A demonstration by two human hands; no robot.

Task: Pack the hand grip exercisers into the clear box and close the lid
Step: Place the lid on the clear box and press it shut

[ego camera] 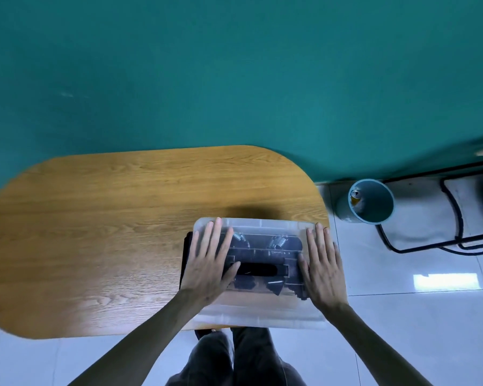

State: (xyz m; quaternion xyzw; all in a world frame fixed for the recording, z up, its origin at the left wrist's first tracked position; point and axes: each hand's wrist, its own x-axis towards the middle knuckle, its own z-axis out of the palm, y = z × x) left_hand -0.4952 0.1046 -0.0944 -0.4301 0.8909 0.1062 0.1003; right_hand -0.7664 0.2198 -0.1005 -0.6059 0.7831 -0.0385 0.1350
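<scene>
Both forearms reached over the surface (95, 218). The left hand (209, 263) and right hand (322, 267) pressed flat, fingers straight, grip gripping nothing, seating the lid (262, 310) over the exercisers (276, 243).

The oval wooden worktop (109, 232) lies bare to the left of and behind the clear plastic box with its lid on (258, 310), so that side offers me open passage. The box sits at the worktop's right front corner, and my left hand (209, 267) and right hand (322, 270) lie flat on its lid, covering both ends. The black handle (258, 270) shows between them. To the right, on the white tiled floor, a teal round bin (374, 207) stands near a black metal frame (418, 246), narrowing that side.
</scene>
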